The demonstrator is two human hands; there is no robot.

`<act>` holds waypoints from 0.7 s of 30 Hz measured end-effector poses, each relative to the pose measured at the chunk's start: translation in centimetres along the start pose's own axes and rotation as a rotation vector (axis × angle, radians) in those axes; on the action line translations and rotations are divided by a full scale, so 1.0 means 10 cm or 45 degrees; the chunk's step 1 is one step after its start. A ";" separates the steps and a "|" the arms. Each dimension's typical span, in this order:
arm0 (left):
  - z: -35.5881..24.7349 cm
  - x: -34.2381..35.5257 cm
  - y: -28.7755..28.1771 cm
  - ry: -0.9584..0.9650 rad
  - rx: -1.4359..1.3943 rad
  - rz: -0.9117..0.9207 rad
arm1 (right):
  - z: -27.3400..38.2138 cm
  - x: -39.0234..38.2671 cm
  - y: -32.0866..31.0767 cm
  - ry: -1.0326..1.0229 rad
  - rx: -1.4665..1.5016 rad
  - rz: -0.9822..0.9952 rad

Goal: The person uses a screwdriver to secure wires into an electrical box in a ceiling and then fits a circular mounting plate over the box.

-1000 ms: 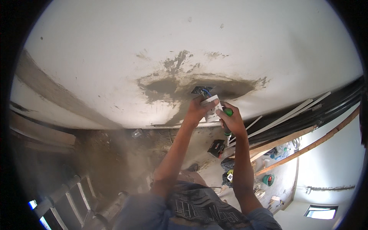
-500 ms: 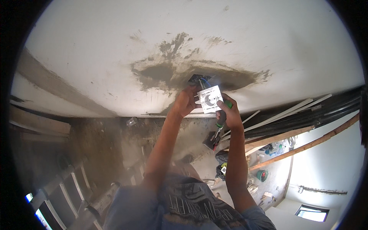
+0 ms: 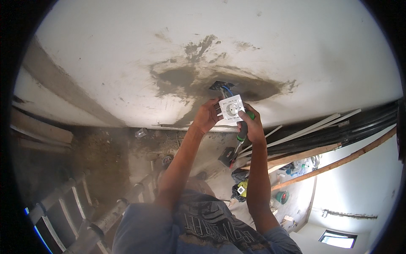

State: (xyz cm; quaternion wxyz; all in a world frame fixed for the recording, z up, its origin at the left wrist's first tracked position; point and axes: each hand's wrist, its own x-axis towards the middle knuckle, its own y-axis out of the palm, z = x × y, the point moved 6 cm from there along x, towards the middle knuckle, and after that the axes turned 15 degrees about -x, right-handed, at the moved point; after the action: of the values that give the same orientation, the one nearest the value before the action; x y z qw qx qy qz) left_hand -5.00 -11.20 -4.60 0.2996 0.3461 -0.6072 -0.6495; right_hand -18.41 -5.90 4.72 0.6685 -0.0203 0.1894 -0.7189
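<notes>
A white square wall socket (image 3: 231, 109) is held just in front of the wall, its round face toward me. My left hand (image 3: 207, 115) grips the socket's left side, some fingers hidden behind it. My right hand (image 3: 254, 127) is closed around a green and black screwdriver (image 3: 242, 131), its shaft pointing down. The right thumb also presses on the socket's right edge. Above the socket, a dark wall box (image 3: 218, 85) opens in a patch of grey plaster (image 3: 258, 88). A blue wire (image 3: 228, 90) and paler ones run from the box toward the back of the socket.
A ladder (image 3: 78, 207) stands at lower left. White strips (image 3: 311, 126), black pipes (image 3: 363, 122) and wooden beams (image 3: 330, 167) lie along the wall at right. Below are a dark tool (image 3: 228, 156) with red on it and a green bucket (image 3: 282, 196).
The socket has tilted a little and its face shows more clearly. My left hand has shifted slightly lower on its side. The view has moved slightly.
</notes>
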 end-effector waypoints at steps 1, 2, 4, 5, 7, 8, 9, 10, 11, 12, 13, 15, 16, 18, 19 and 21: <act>0.00 -0.01 0.01 0.007 0.026 -0.023 | -0.01 0.00 0.00 0.001 0.000 -0.006; 0.00 -0.03 0.02 0.014 0.051 -0.046 | 0.00 -0.01 0.01 -0.012 0.006 0.001; -0.01 -0.06 0.05 0.048 0.108 -0.017 | 0.03 -0.02 0.04 -0.038 0.017 0.015; -0.02 -0.07 0.06 0.066 0.136 -0.004 | 0.03 -0.02 0.05 -0.043 0.030 0.013; -0.01 -0.07 0.05 0.072 0.195 0.008 | -0.01 -0.01 0.05 -0.049 0.055 0.010; -0.01 -0.06 0.04 0.076 0.223 0.013 | -0.03 -0.01 0.04 -0.042 0.063 0.001; -0.01 -0.06 0.02 0.083 0.245 0.007 | -0.05 -0.01 0.03 -0.034 0.071 -0.008; -0.01 -0.07 0.04 0.088 0.267 0.004 | -0.07 -0.01 0.01 -0.028 0.079 -0.020; -0.01 -0.07 0.05 0.092 0.289 0.001 | -0.09 0.00 -0.02 -0.030 0.064 -0.024; -0.01 -0.07 0.04 0.090 0.277 0.005 | -0.12 0.01 -0.04 -0.031 0.049 -0.028; -0.01 -0.06 0.03 0.090 0.267 0.009 | -0.13 0.02 -0.06 -0.034 0.035 -0.031; -0.01 -0.05 0.01 0.092 0.243 0.017 | -0.16 0.05 -0.08 -0.025 0.042 -0.020; -0.01 -0.06 0.02 0.092 0.231 0.022 | -0.16 0.05 -0.08 -0.021 0.046 -0.019; 0.00 -0.06 0.05 0.088 0.209 0.013 | -0.16 0.05 -0.10 -0.009 0.008 -0.030; -0.01 -0.08 0.07 0.087 0.202 -0.001 | -0.15 0.04 -0.10 -0.005 -0.009 -0.034; 0.01 -0.10 0.09 0.085 0.179 -0.025 | -0.12 0.01 -0.09 -0.026 -0.057 -0.061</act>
State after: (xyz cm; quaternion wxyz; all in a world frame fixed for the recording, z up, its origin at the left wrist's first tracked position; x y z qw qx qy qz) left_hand -4.51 -10.47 -3.62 0.2883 0.3938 -0.6373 -0.5964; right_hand -19.61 -5.67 3.89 0.6525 -0.0473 0.1980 -0.7300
